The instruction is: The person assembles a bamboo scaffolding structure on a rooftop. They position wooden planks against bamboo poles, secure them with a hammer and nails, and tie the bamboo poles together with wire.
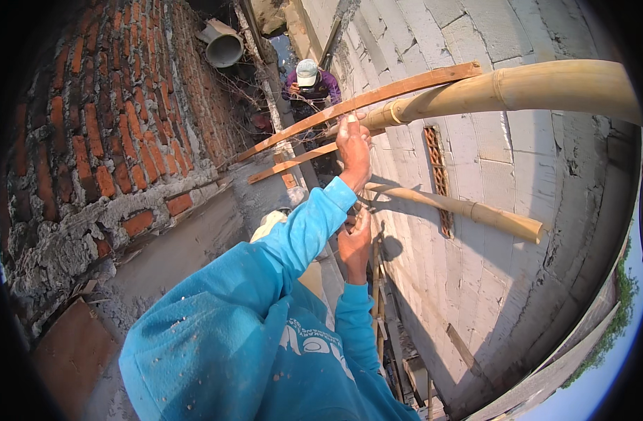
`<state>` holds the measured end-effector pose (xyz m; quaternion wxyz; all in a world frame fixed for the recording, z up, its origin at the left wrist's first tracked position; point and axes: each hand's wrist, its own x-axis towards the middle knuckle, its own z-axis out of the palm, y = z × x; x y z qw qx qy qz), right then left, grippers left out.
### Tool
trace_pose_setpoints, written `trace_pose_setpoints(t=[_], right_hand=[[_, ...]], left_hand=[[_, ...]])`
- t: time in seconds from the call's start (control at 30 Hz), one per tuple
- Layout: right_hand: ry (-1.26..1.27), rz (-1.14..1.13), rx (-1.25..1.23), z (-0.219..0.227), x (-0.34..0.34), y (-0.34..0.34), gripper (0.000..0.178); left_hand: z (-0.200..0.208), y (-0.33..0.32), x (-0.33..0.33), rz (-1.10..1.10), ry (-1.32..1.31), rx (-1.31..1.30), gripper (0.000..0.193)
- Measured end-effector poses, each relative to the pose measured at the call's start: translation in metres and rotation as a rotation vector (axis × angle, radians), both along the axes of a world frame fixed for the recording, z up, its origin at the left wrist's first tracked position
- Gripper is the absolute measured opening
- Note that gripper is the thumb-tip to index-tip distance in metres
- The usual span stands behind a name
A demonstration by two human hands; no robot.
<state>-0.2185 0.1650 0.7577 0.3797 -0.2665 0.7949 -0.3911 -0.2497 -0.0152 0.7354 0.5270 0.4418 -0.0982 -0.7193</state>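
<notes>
The left hand, fingers curled and thumb raised, is at the lower edge of the strip, which slants beside the thick pole; whether it grips either, I cannot tell. Apart and below it, the right hand is half curled near the thin pole, its hold unclear. By the brick wall, a grey pipe shows its open mouth and inner wall

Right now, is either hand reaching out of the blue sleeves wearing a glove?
No, the upper hand and the lower hand both show bare skin beyond the blue sleeves.
</notes>
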Motion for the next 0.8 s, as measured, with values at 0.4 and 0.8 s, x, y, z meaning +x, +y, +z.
trace_pose_setpoints(t=[0.4, 0.8], right_hand=[[-0.152, -0.253, -0.044, 0.017, -0.141, 0.062, 0.043], [0.103, -0.302, -0.101, -0.011, -0.378, -0.091, 0.035]], left_hand=[[-0.005, -0.027, -0.041, -0.992, -0.21, -0.501, 0.038], [-0.037, -0.16, -0.104, -0.687, -0.672, -0.869, 0.071]])
